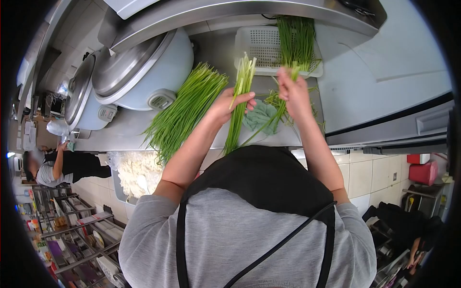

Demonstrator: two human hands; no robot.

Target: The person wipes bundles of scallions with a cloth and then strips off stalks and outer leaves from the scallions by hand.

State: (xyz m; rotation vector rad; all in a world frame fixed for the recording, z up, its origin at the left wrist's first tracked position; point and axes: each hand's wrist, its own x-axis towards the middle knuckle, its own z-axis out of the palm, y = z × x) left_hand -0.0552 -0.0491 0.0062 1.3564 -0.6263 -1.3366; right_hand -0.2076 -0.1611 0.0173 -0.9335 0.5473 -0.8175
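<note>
My left hand (230, 104) is closed around a bunch of garlic chives (234, 125), pale stem ends up and green leaves hanging toward my apron. To its right, my right hand (294, 93) is raised with thumb and fingers pinched together. It is slightly blurred, and what sits between the fingertips cannot be made out. Left of my left hand lies a big pile of green chives (189, 105) on the steel counter. Loose trimmed bits (276, 100) and a crumpled green cloth (260, 117) lie between and below my hands.
A white perforated basket (257, 36) holding more chives (295, 41) stands at the back. Two large rice cookers (144, 72) fill the left side. A steel shelf edge (230, 19) overhangs the counter (211, 43). A tub of white shreds (139, 175) is below left; another person (60, 165) stands far left.
</note>
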